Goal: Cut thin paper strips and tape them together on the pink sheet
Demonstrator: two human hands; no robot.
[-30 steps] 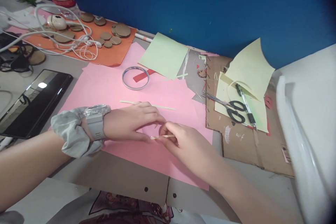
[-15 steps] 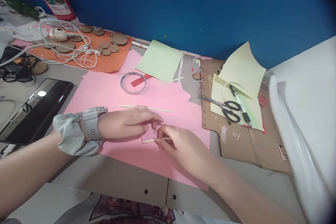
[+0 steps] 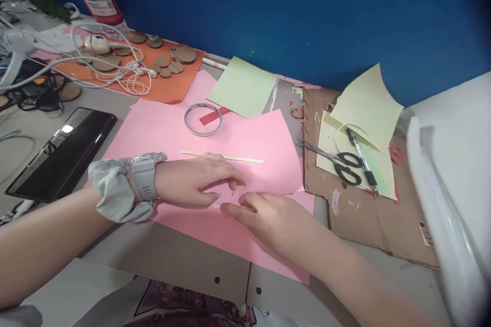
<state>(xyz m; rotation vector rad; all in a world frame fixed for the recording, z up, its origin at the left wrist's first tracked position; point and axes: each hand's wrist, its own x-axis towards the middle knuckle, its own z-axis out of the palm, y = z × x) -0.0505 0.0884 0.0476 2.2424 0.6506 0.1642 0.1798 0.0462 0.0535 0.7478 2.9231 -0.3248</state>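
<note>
My left hand (image 3: 194, 181), with a grey watch and a scrunchie on the wrist, lies flat with fingers spread on a small pink paper piece atop the large pink sheet (image 3: 153, 127). My right hand (image 3: 264, 214) lies just right of it, fingers stretched flat over a thin pale paper strip (image 3: 217, 206). Only the strip's left end shows past the fingertip. The two hands' fingertips almost touch. A second long pale strip (image 3: 230, 158) lies just beyond my left hand.
A tape ring (image 3: 203, 119) and green paper (image 3: 241, 87) lie further back. Scissors (image 3: 337, 161) and a pen (image 3: 360, 156) rest on yellow paper over cardboard (image 3: 364, 219) at right. A black tablet (image 3: 61, 156), white cables and cardboard discs on orange paper (image 3: 169, 89) are at left. A white bulky object (image 3: 452, 189) is at far right.
My right hand went from pinching the strip above the paper to lying flat over it. The left hand stayed on the pink piece. The camera shifted slightly.
</note>
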